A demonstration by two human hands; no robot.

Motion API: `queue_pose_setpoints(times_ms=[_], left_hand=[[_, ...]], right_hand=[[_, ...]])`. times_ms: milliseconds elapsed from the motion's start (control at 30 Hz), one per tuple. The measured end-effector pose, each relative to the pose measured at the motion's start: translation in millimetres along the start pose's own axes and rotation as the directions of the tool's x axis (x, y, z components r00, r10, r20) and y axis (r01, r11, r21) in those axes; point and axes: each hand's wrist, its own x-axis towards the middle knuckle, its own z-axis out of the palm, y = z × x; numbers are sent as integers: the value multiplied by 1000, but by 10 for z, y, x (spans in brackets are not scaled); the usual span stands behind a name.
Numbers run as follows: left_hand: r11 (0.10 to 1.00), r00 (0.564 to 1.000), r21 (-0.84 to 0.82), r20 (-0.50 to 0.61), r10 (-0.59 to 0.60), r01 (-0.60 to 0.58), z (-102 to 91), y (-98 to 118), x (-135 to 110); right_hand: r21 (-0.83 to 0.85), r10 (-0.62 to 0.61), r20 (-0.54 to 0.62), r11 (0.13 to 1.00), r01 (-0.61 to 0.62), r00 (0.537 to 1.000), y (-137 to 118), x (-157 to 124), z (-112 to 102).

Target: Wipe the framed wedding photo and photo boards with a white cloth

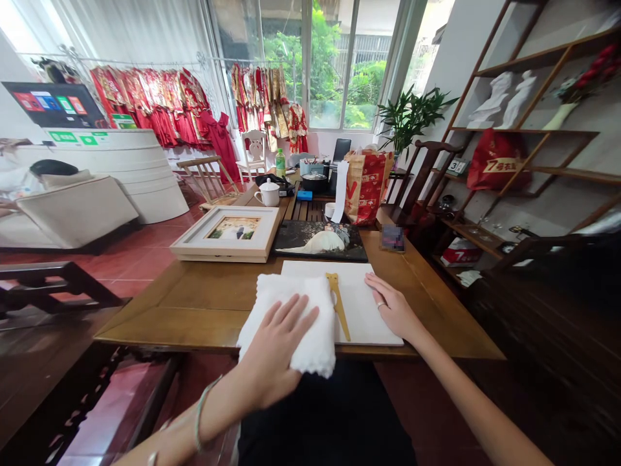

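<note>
My left hand (284,336) lies flat with fingers spread on a folded white cloth (272,291). Part of the cloth covers a white board (359,304) at the near edge of the table, and its lower corner hangs past that edge. My right hand (388,301), wearing a ring, rests on the board's right side with its fingers stretched out. Between the two hands a yellow clock-like picture part (339,307), long and narrow with a notched top, shows on the board's face. Whatever lies under the cloth is hidden.
On the wooden table (194,304) a framed picture (228,236) lies at the left, beside a dark photo panel (320,241). Farther back stand a lidded white mug (268,193), a green-capped bottle (280,163) and a red-and-brown paper bag (369,188). A small pixelated item (392,238) sits right.
</note>
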Motion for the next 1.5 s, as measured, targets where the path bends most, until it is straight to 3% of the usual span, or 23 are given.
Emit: queue_pose_setpoints(times_ms=[100,200,500,633,767,1000,1100,1200,1400,1500], left_hand=[[1000,998,-25,66,15,-14,-24,112,-162],[999,998,-21,55,36,-35,-35,45,-107],[991,992,122,-118,-35,50,25,-454,738],[984,988,153,-135,-68,89,43,-545,894],[991,994,120,-104,-45,57,40,-451,658],[999,1000,50,-11,9,-8,93,-20,-146],[999,1000,41,8,24,-24,88,21,-250],[999,1000,46,13,12,-13,23,-54,-86],[992,998,114,-51,-41,46,-79,-287,615],[991,995,128,-91,-30,42,-50,-293,934]], right_hand=[[0,-3,-6,1000,3,1000,20,24,0],[7,-3,-16,1000,3,1000,19,15,-8],[7,-12,-18,1000,12,1000,16,-73,43],[28,-17,-33,999,18,999,53,-74,89],[60,-20,-50,998,23,999,53,-64,98],[79,6,-48,997,-3,999,20,5,44],[74,2,-46,997,1,999,10,21,36],[52,-4,-45,999,6,999,7,4,36],[58,-21,-60,998,25,998,24,-64,59],[55,-18,-55,998,21,998,42,-69,91]])
